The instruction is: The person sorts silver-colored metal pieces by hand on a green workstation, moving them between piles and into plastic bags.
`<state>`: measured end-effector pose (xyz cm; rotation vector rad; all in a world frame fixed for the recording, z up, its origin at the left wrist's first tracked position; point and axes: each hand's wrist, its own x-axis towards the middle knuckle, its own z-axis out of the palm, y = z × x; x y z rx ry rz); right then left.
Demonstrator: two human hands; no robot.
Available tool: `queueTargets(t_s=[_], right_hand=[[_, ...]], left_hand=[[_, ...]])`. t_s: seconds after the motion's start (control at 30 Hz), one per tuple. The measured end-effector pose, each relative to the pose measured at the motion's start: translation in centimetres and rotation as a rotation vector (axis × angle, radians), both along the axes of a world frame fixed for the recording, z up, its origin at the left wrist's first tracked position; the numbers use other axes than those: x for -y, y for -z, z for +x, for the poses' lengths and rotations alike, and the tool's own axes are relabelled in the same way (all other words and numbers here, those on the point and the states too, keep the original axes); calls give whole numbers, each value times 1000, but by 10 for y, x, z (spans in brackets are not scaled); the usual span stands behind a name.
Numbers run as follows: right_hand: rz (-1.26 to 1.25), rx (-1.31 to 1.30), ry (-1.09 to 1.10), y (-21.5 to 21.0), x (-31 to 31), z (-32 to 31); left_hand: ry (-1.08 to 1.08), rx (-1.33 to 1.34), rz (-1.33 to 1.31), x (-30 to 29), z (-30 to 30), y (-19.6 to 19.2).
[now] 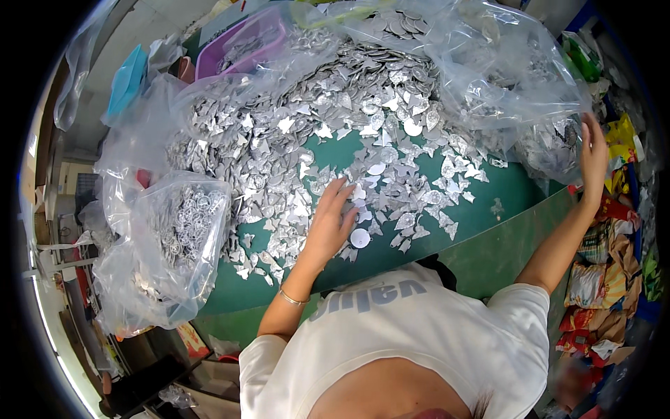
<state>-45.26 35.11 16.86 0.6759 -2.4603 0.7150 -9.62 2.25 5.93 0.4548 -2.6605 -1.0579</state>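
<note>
A wide heap of small silver metal pieces [262,150], many leaf- or star-shaped, covers the green tabletop [488,202]. My left hand [329,227] rests at the near side of the heap with its fingers spread and touching loose pieces. Just right of its fingertips lie a round silver disc [359,238] and a smaller oval one [377,170]. Off to the right, my right hand [593,157] is at the edge of a clear plastic bag [548,150] holding more metal pieces. Its fingers point away from me, stretched out, and I see nothing held in them.
An open clear bag [185,223] of ring-like silver parts sits at the left. Behind the heap stand a purple bin [241,45] and a large clear plastic sheet or bag [502,66]. A blue container [127,80] is far left. Colourful packages [590,286] line the right side.
</note>
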Motion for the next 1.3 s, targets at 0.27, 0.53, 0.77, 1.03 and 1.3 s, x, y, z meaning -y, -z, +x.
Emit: queueTargets(t_s=[0.27,0.53,0.77,1.03,1.3], right_hand=[[-207,10,-554,67,99,132],[125,275,-660,121,150,172],[13,274,-663,114,150,171],[-127,594,-983,92,202,231],[-134,746,-881,111,189,218]], left_hand=[[31,134,-385,-15,-49,23],[194,100,-402,-32,-18,28],[56,-144,-28,-36,13,14],[-107,-89,991,-18,2,-1],[-742,-976,1342,156,0,-26]])
